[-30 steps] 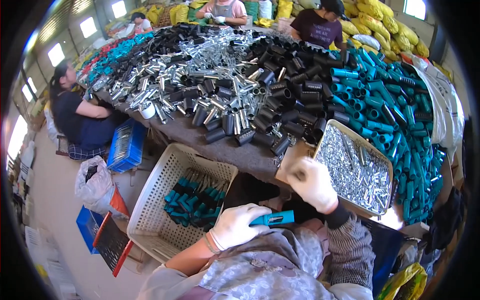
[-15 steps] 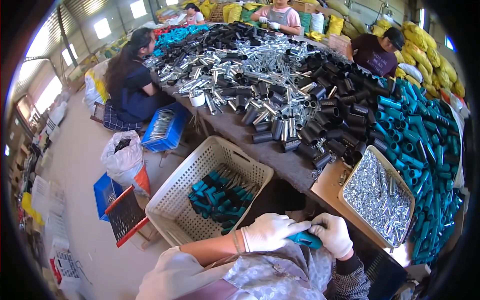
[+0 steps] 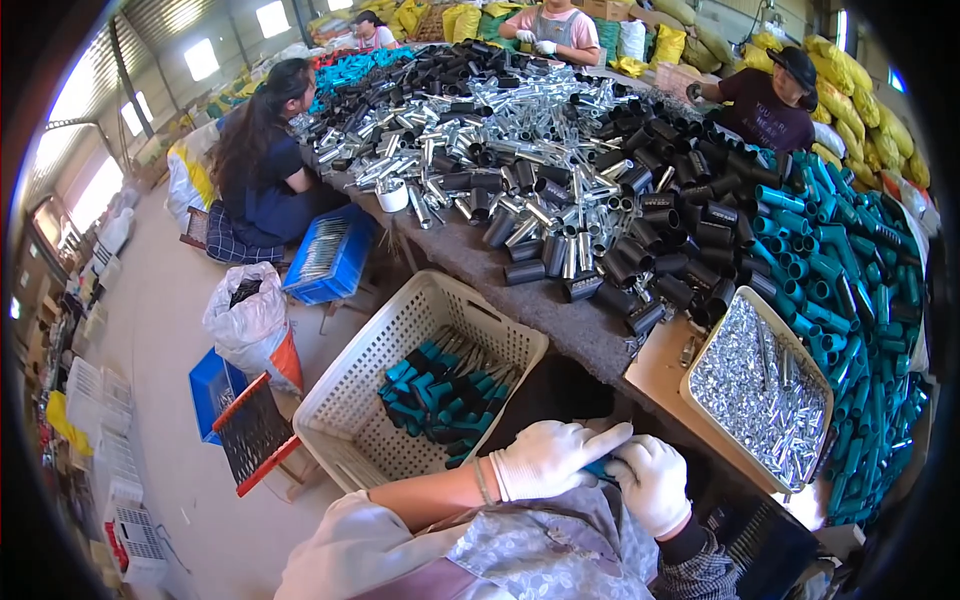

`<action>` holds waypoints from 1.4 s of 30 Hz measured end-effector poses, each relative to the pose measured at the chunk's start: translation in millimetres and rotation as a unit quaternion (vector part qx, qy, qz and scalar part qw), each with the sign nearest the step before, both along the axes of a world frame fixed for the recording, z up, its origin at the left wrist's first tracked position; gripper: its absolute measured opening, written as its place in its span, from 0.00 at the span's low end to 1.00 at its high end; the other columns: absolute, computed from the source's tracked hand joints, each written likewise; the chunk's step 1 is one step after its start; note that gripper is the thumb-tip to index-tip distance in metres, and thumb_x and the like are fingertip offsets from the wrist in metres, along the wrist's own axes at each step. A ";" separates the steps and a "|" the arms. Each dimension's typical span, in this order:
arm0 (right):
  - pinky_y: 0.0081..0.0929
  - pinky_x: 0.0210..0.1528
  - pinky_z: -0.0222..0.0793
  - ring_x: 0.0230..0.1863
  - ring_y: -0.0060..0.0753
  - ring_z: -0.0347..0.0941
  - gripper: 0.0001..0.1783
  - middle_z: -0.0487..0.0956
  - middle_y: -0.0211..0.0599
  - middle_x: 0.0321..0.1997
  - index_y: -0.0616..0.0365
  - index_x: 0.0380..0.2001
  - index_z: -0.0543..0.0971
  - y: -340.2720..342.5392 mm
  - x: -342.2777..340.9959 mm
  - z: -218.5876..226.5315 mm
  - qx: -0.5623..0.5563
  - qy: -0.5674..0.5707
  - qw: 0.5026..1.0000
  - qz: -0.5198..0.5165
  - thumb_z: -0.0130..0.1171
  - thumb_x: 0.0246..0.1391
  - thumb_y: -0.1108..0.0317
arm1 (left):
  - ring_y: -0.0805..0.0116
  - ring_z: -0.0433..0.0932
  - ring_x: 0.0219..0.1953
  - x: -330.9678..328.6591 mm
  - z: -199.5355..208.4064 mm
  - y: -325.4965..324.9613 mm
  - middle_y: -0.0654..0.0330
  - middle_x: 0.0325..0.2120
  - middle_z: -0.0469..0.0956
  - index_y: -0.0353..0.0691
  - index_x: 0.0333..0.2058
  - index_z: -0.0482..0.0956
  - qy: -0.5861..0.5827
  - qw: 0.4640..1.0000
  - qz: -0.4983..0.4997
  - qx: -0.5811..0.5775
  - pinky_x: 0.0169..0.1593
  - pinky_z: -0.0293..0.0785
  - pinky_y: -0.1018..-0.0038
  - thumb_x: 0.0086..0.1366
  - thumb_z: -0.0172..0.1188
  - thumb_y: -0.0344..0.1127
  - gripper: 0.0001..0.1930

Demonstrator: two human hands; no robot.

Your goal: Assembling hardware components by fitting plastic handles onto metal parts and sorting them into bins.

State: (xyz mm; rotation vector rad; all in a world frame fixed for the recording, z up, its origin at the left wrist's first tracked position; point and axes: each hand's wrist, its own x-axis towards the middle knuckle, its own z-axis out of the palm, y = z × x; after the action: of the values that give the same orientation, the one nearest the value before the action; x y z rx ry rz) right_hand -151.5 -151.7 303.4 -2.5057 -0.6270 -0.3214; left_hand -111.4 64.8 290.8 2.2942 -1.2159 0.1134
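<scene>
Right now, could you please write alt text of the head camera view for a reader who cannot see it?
Two white-gloved hands, left hand and right hand, meet over a small teal part above the person's lap. Beside them stand a white perforated basket of teal-and-black pieces and a tray of small silver parts; behind, a long table carries black, silver and teal tubes.

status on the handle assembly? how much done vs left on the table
Done: a modest batch of teal-and-black assembled pieces lies in the white basket, covering only part of its floor. In hand: the left hand and right hand meet over one teal piece, mostly hidden. Left: large piles of black tubes, silver tubes and teal tubes, plus a full tray of small metal parts. Most remains.
</scene>
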 end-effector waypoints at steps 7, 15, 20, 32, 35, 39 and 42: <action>0.42 0.42 0.75 0.40 0.48 0.79 0.26 0.80 0.40 0.44 0.54 0.47 0.78 -5.6 -10.5 -5.7 -0.033 0.003 0.998 0.052 0.74 0.42 0.62 | 0.57 0.82 0.33 0.2 -7.7 3.8 0.57 0.34 0.81 0.43 0.66 0.67 -0.027 0.999 -0.003 -0.037 0.36 0.79 0.63 0.55 0.72 0.43 0.40; 0.39 0.45 0.72 0.42 0.41 0.75 0.21 0.78 0.35 0.42 0.54 0.44 0.79 -3.2 -12.8 -0.6 -0.104 -0.113 0.984 0.085 0.66 0.43 0.67 | 0.42 0.83 0.40 -12.8 3.5 0.0 0.46 0.40 0.82 0.44 0.58 0.73 0.278 0.957 0.040 -0.071 0.44 0.80 0.57 0.55 0.73 0.42 0.32; 0.35 0.47 0.72 0.47 0.40 0.75 0.20 0.78 0.36 0.46 0.55 0.46 0.78 -8.7 4.7 -0.3 -0.109 -0.126 0.972 0.166 0.58 0.48 0.64 | 0.38 0.82 0.41 -19.1 3.1 1.9 0.41 0.36 0.82 0.40 0.54 0.73 0.269 0.953 0.070 -0.123 0.43 0.79 0.53 0.59 0.71 0.43 0.28; 0.39 0.44 0.70 0.44 0.44 0.74 0.05 0.80 0.39 0.37 0.53 0.26 0.83 -47.2 122.2 42.9 -0.289 -0.101 0.948 -0.086 0.59 0.48 0.68 | 0.49 0.84 0.43 -12.2 -12.0 -0.6 0.53 0.44 0.82 0.41 0.50 0.80 0.119 0.977 0.046 -0.168 0.46 0.81 0.62 0.56 0.72 0.31 0.21; 0.40 0.43 0.69 0.43 0.42 0.75 0.08 0.81 0.36 0.33 0.52 0.26 0.84 -23.6 132.9 35.3 -0.361 -0.108 0.918 -0.122 0.56 0.50 0.68 | 0.48 0.83 0.44 -19.0 -4.6 7.3 0.53 0.44 0.82 0.41 0.48 0.80 0.126 0.975 0.070 -0.167 0.46 0.81 0.62 0.57 0.71 0.31 0.19; 0.41 0.43 0.69 0.41 0.41 0.77 0.08 0.82 0.33 0.29 0.49 0.28 0.84 -29.9 143.2 12.0 -0.394 -0.134 0.899 -0.135 0.55 0.53 0.67 | 0.48 0.82 0.46 -17.8 -14.6 5.8 0.53 0.45 0.82 0.42 0.50 0.79 0.146 0.970 0.054 -0.186 0.49 0.80 0.60 0.58 0.70 0.33 0.20; 0.41 0.45 0.67 0.45 0.40 0.75 0.05 0.82 0.32 0.32 0.49 0.23 0.83 -42.5 140.0 11.1 -0.450 -0.099 0.880 -0.111 0.62 0.48 0.63 | 0.49 0.82 0.47 -16.6 -14.6 7.3 0.54 0.49 0.81 0.43 0.51 0.80 0.203 0.963 0.058 -0.170 0.50 0.80 0.62 0.57 0.72 0.35 0.22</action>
State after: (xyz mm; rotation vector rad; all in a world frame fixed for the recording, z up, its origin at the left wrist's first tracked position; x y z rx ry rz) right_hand -11.5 -194.3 314.5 -3.4938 -0.6665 -0.4458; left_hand -128.0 72.1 276.2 1.9610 -0.7854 -0.0969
